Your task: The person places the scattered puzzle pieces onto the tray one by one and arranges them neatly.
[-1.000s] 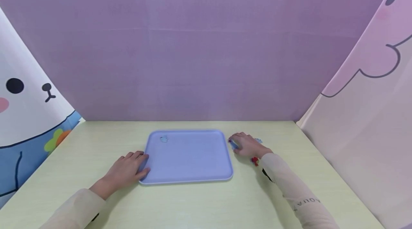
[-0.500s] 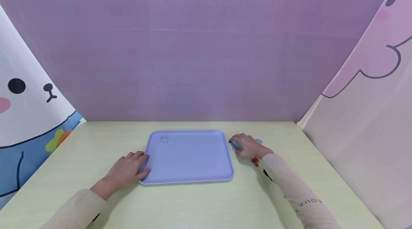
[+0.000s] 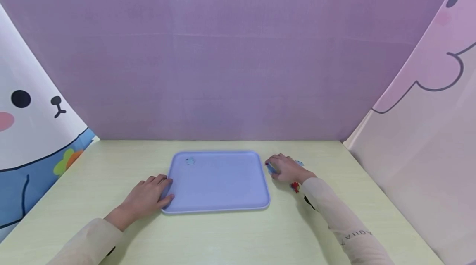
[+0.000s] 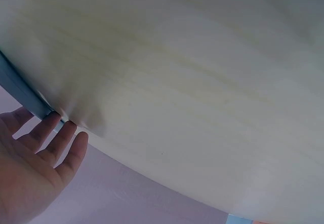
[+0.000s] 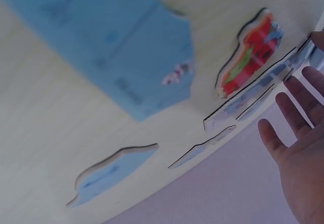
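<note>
My left hand (image 3: 146, 196) rests at the left rim of a lavender-blue tray (image 3: 219, 190), its thumb over the edge. The left wrist view shows its fingers loosely bent beside the tray's side (image 4: 23, 95). In the tray's far left corner lies a small light-blue piece (image 3: 190, 161). To the right of the tray, my right hand (image 3: 286, 169) is low over the table, fingers loosely extended, touching a blue flat puzzle piece (image 3: 271, 168). A red piece (image 3: 295, 187) lies by its wrist, and another light-blue piece (image 3: 299, 163) shows behind the hand.
The right wrist view shows several flat pieces with dark edges: a large blue one (image 5: 116, 41), a red and green one (image 5: 250, 57) and a pale blue one (image 5: 114, 173). A purple backdrop (image 3: 238, 70) stands at the pale table's (image 3: 219, 236) far edge.
The right hand has shifted very slightly to the right. The left hand, the tray and the pieces stay essentially where they were.
</note>
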Available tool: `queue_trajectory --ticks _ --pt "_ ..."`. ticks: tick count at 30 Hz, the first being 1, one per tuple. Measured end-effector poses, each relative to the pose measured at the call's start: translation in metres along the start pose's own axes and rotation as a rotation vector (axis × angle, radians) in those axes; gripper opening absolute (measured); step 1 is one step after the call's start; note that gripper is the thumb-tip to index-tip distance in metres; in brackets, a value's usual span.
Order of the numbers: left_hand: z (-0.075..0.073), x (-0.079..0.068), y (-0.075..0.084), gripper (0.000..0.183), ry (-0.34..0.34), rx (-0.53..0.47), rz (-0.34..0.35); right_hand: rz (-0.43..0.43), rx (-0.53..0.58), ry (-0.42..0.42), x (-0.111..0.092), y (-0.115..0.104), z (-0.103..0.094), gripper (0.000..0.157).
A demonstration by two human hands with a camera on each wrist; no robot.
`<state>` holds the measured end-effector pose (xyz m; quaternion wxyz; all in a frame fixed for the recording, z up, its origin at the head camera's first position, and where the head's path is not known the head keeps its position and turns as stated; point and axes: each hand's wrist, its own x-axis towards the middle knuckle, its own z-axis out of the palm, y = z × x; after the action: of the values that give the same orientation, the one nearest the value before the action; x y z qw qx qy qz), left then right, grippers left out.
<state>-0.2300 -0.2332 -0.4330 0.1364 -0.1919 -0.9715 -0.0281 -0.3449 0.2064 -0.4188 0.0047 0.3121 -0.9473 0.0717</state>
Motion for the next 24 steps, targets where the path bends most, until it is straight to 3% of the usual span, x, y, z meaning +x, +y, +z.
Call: queue_trajectory --ticks 12,24 --pt "0.0005 -0.0004 -0.0001 0.048 0.006 0.001 0.007 0.045 0.02 0.014 0.0028 -0.0018 0.0005 0.046" --pt "0.0011 -0.0002 -0.0002 0.048 0.004 0.004 0.004 0.03 0.014 0.059 0.0042 -0.0024 -0.0013 0.045"
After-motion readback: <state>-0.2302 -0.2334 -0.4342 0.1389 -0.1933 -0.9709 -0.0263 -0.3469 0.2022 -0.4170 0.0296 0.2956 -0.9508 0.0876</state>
